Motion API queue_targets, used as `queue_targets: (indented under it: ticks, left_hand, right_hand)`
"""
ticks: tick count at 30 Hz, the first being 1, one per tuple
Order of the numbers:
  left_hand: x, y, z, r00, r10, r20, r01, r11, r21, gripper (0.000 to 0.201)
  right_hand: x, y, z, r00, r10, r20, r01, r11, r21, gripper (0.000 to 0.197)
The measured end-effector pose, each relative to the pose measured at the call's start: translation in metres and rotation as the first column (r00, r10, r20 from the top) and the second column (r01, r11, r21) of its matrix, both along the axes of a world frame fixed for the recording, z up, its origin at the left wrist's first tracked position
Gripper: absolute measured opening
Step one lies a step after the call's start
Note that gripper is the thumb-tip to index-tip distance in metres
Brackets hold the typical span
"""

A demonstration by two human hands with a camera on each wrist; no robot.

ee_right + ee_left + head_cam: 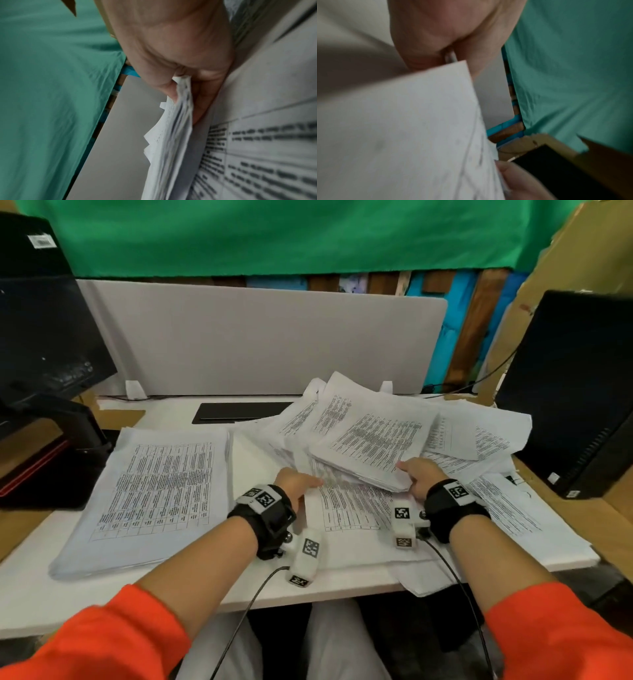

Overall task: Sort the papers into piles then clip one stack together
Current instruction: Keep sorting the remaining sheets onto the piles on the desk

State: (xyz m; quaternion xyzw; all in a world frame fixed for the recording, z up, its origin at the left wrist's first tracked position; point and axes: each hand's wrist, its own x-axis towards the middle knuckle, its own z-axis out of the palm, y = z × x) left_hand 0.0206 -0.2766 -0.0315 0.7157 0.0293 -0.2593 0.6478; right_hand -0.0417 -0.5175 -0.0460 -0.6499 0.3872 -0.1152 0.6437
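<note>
One squared pile (150, 494) of printed sheets lies flat at the left of the white counter (30, 594). The left hand (294, 482) reaches under loose papers at centre; whether its fingers grip is unclear. Right of it, the right hand (419, 475) pinches a lifted bundle (373, 443), thumb on top, above scattered sheets (513, 508).

White desk (178, 587) carries a squared paper stack (150, 494) at left, loose printed sheets (486, 508) at right, black pad (239, 411) far centre.
</note>
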Motion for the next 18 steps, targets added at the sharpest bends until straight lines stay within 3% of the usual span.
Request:
queue_targets:
  ticks: [3, 6, 10, 12, 15, 17, 18]
  left_hand:
    - [0.003, 0.004, 0.027, 0.932, -0.117, 0.342, 0.008, 0.952, 0.305, 0.043]
    - [0.021, 0.025, 0.072, 0.747, -0.212, 0.63, -0.087, 0.908, 0.41, 0.031]
    - [0.03, 0.059, 0.146, 0.422, -0.181, 0.888, -0.335, 0.879, 0.339, 0.026]
    - [0.034, 0.072, 0.177, 0.321, -0.079, 0.944, -0.365, 0.909, 0.2, 0.026]
    - [0.041, 0.082, 0.204, 0.281, 0.055, 0.958, -0.285, 0.958, 0.028, 0.03]
    - [0.044, 0.08, 0.208, 0.317, 0.15, 0.936, -0.191, 0.977, -0.092, 0.028]
    - [0.045, 0.078, 0.205, 0.351, 0.198, 0.915, -0.142, 0.977, -0.156, 0.027]
  right_hand:
    - [-0.004, -0.009, 0.006, 0.997, -0.069, 0.018, 0.07, 0.996, -0.054, 0.042]
    - [-0.017, -0.006, 0.016, 0.995, -0.09, -0.051, 0.083, 0.989, -0.126, 0.036]
    - [-0.023, -0.005, 0.019, 0.999, 0.047, 0.022, -0.043, 0.987, -0.157, 0.034]
    - [-0.018, -0.001, 0.014, 0.986, 0.166, 0.026, -0.161, 0.978, -0.131, 0.041]
    - [-0.013, 0.019, 0.016, 0.944, 0.283, -0.167, -0.314, 0.928, -0.202, 0.04]
    - [-0.012, 0.038, 0.027, 0.922, 0.291, -0.255, -0.366, 0.872, -0.327, 0.039]
    - [-0.013, 0.047, 0.036, 0.93, 0.271, -0.247, -0.353, 0.846, -0.4, 0.049]
